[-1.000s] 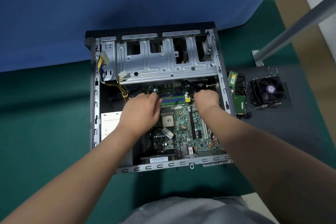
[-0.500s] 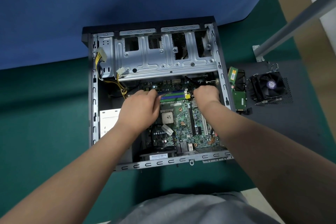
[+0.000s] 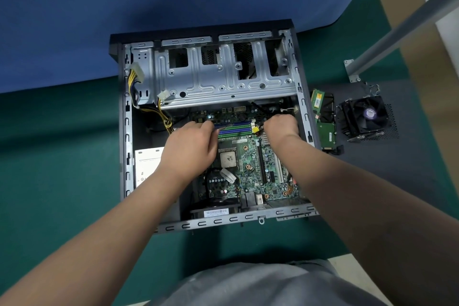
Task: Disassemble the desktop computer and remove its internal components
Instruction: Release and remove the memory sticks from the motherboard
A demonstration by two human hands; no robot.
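Observation:
The open computer case (image 3: pixel 125 156) lies on the green mat with its motherboard (image 3: pixel 250 171) exposed and the bare CPU (image 3: pixel 228 159) in the middle. Blue and green memory slots (image 3: pixel 236 129) run across the board's far part. My left hand (image 3: pixel 191 149) reaches in from the left and pinches the left end of a memory module (image 3: pixel 227 126) that sits slightly tilted in the slots. My right hand (image 3: pixel 282 126) has its fingers curled down at the module's right end, by a yellow connector (image 3: pixel 255 129); its fingertips are hidden.
A silver drive cage (image 3: pixel 223 79) spans the far half of the case, with yellow power cables (image 3: pixel 134 82) at its left. A white-labelled power supply (image 3: pixel 146 164) sits at the left. Right of the case lie green circuit boards (image 3: pixel 326 131) and a black cooler fan (image 3: pixel 365 117). A metal pole (image 3: pixel 407 22) stands at the right.
Both hands stay at the two ends of the memory slots. My left fingers have shifted slightly onto the module's left end. My view has drifted a little.

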